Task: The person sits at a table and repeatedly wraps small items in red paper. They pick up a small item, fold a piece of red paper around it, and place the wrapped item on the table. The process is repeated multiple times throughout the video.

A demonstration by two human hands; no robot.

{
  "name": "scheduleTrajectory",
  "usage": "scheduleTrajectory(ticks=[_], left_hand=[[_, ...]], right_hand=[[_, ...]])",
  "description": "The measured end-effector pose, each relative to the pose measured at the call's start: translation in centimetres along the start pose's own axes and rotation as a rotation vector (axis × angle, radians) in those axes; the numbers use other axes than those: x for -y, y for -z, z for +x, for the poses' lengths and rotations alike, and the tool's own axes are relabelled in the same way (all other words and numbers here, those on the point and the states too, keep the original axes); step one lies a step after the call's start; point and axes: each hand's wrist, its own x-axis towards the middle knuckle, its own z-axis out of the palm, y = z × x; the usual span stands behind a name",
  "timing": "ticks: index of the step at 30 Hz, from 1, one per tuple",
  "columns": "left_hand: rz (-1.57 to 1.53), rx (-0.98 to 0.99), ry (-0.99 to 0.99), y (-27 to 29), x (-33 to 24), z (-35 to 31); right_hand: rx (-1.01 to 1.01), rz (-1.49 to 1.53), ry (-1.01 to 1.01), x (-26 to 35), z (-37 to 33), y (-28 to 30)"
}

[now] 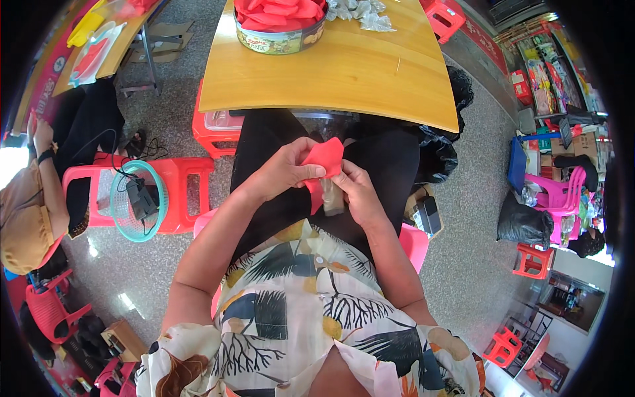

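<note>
Above my lap, my left hand (291, 172) pinches a soft red piece (325, 156) that looks like folded cloth or thin foam. Its upper part stands up between my two hands, and another red part hangs below my left fingers. Against its lower edge, my right hand (358, 193) is closed, thumb and fingers pinching a small clear plastic bag (333, 198) that dangles down beside the red part. Whether the bag is joined to the red piece is hidden by my fingers. On the table ahead, a round tin (281, 44) is heaped with similar red pieces (281, 12).
The yellow wooden table (331, 83) has its edge just beyond my knees, with crumpled clear bags (364, 13) at its far side. Left are red stools (188, 188) with a turquoise basket (140, 228) and a seated person (33, 205). Black plastic bags (436, 155) lie right.
</note>
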Motion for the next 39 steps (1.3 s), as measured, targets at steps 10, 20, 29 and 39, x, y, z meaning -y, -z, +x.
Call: scheduleTrajectory(ticks=[10,20,29,39], left_hand=[[0.001,0.042,-0.013,-1.5,0.6,-0.2],[-0.004,-0.012,0.014,-1.5,1.6,0.9],[0.329,-0.112,-0.192,-0.7,2.6,1.2],[-0.175,-0.152,-0.122,-1.0,2.2,0.0]], right_hand=[[-0.142,0.043,0.110,-0.4,1.2,-1.2],[-0.189,-0.229,0.191,-0.3,2.9,-0.4],[-0.148,-0.537,0.236,0.4,2.8,-0.1],[-0.171,-0.196,0.321,0.2,2.4,-0.8]])
